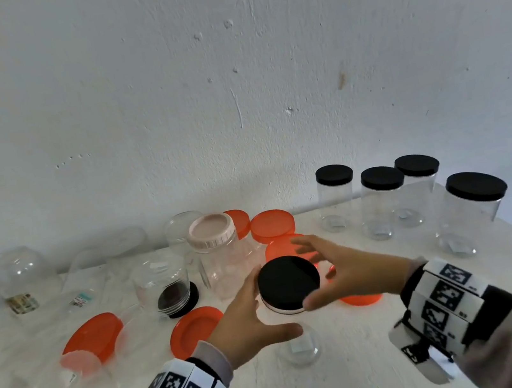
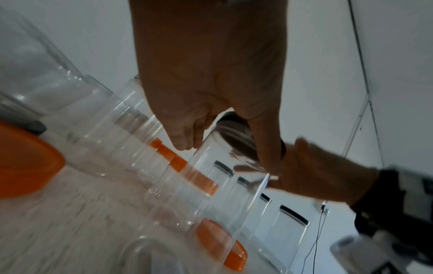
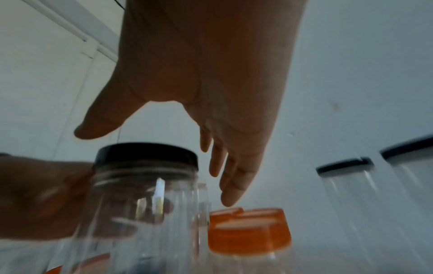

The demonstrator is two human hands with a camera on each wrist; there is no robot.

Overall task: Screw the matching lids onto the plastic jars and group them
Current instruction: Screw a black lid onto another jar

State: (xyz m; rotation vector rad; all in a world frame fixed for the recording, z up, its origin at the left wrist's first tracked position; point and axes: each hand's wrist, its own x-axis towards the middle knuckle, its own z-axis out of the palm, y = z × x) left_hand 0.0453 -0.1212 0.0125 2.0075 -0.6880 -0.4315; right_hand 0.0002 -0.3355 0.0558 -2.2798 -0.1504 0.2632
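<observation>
A clear plastic jar [image 1: 301, 349] with a black lid [image 1: 288, 282] on top is at the centre of the white table [image 1: 358, 362]. My left hand [image 1: 270, 305] grips the jar's body from the left, thumb in front and fingers behind; the left wrist view shows its fingers [image 2: 185, 142] curled against the clear jar [image 2: 218, 185]. My right hand [image 1: 307, 273] is spread open around the lid's right side. In the right wrist view its fingers [image 3: 232, 189] are straight and clear of the black lid [image 3: 147, 153].
Several clear jars with black lids [image 1: 384, 200] stand grouped at the back right. A pink-lidded jar [image 1: 218, 253], loose orange lids [image 1: 271, 226], an upturned jar over a black lid [image 1: 170, 284] and lidless clear jars [image 1: 23, 281] crowd the left and middle. The wall is close behind.
</observation>
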